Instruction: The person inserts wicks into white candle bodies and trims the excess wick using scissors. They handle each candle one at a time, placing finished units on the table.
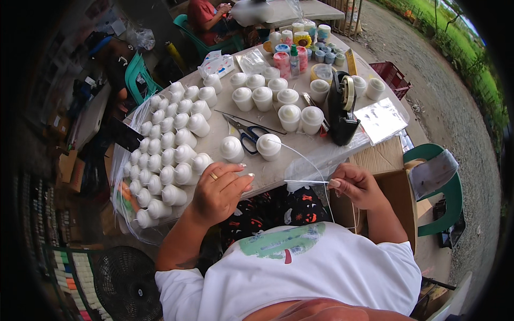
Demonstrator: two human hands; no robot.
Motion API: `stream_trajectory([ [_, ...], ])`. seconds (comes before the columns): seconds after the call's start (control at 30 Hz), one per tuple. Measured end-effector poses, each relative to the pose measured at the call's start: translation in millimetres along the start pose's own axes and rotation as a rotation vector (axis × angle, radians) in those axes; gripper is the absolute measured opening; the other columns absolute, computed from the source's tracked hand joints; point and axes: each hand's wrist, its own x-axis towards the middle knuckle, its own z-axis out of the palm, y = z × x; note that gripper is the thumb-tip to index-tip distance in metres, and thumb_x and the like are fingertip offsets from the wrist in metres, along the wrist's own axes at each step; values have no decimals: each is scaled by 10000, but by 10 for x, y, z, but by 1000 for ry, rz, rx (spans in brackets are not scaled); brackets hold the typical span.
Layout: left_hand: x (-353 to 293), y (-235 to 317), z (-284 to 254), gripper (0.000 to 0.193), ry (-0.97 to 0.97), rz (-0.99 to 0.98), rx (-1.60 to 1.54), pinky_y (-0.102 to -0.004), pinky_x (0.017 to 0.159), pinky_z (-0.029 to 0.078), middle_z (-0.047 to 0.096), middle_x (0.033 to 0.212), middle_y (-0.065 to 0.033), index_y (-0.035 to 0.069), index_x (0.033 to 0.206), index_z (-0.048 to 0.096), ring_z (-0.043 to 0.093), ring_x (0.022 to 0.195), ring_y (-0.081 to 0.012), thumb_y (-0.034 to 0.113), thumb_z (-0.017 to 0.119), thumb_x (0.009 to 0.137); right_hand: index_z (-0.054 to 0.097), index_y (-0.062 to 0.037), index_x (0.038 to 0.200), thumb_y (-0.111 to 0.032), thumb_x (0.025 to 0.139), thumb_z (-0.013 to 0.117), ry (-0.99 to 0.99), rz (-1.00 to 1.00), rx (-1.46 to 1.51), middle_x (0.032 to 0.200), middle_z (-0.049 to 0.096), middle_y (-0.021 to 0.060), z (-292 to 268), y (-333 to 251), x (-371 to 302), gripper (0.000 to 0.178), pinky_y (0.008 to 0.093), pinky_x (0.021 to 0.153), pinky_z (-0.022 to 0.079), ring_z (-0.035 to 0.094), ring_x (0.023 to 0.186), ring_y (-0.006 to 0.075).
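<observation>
My right hand (353,186) pinches a white wick cord (308,181) between thumb and fingers, and its short end points left. A longer stretch of cord bends from the top of a white candle (269,147) past this hand down to my shirt. My left hand (222,187) is beside the rows of candles, fingers loosely curved and thumb apart, with nothing visible between them. Another white candle (232,150) stands just beyond it. Scissors (249,134) with dark handles lie open behind these two candles, near a thin dark rod (251,122).
Many white candles (167,140) fill the table's left side. A black tape dispenser (342,109) stands at the right, before a silver packet (381,121). Coloured candles (282,64) and a spray bottle (294,61) are farther back. An open cardboard box (393,184) sits by my right arm.
</observation>
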Motion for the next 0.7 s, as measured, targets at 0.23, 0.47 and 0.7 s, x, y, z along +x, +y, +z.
stream_trajectory([
  [0.23,908,-501,780,623,-273,-252,-176,-447,1038,387,513,1308,-154,59,1301,505,475,1245,-335,265,769,775,663,2,927,-120,937,637,443,-88,270,771,595,9,-100,25,-121,126,206,586,428,524,671,55],
  [0.47,1512,-653,1613,810,-615,-207,49,-506,1115,268,526,1310,-148,90,1308,497,458,1284,-330,415,841,650,658,5,907,-27,894,671,601,-150,11,789,584,5,-117,55,-261,37,185,591,394,516,674,55],
  [0.7,1305,-471,1222,634,-225,-416,-461,-440,976,439,623,1143,-121,80,1254,542,612,1074,-258,350,789,738,656,21,833,14,837,707,650,-196,-264,759,587,43,-143,-6,-292,52,232,590,403,534,673,95],
])
